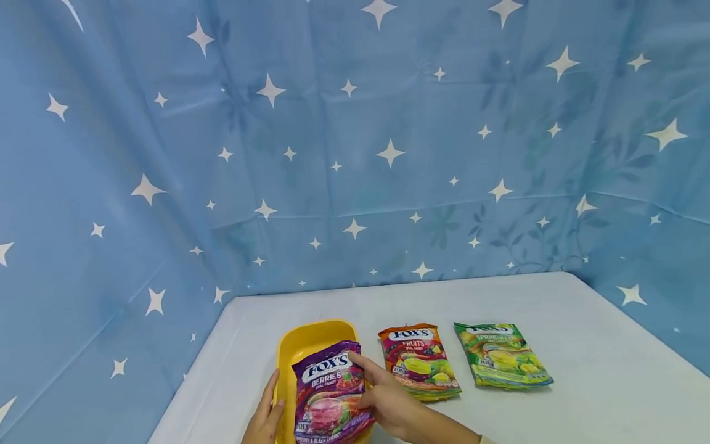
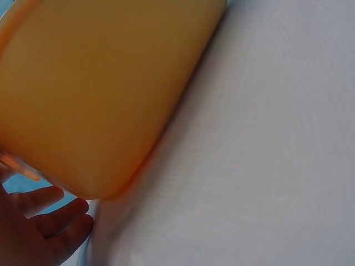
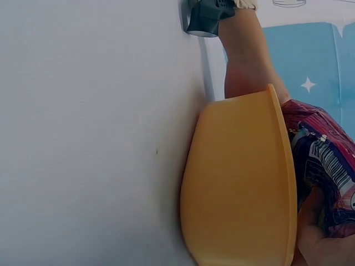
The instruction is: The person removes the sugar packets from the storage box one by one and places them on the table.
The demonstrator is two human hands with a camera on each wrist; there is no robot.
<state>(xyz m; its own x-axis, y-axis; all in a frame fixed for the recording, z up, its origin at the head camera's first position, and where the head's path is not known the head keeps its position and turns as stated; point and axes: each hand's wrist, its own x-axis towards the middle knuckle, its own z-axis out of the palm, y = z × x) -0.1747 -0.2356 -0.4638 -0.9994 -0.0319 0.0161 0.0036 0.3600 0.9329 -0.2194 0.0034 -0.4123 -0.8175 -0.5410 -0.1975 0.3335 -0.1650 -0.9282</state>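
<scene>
A purple bag of FOX'S Berries candy point(image 1: 327, 385) lies over the opening of a yellow plastic basin point(image 1: 302, 338), its label facing up. My right hand point(image 1: 388, 394) grips the bag by its right side, fingers on its front. In the right wrist view the bag point(image 3: 327, 160) shows beyond the basin's rim, with its barcode visible. Along the basin's left side rests my left hand point(image 1: 267, 410), its fingers lying against the outer wall. The left wrist view shows those fingers point(image 2: 58, 219) loosely bent beside the basin point(image 2: 105, 94). The bag hides much of the basin's inside.
To the right of the basin, an orange-red FOX'S Fruits candy bag point(image 1: 418, 364) lies flat on the white table point(image 1: 588, 394). Further right is a green FOX'S candy bag point(image 1: 501, 357). A blue curtain point(image 1: 355, 123) with white stars hangs behind the table.
</scene>
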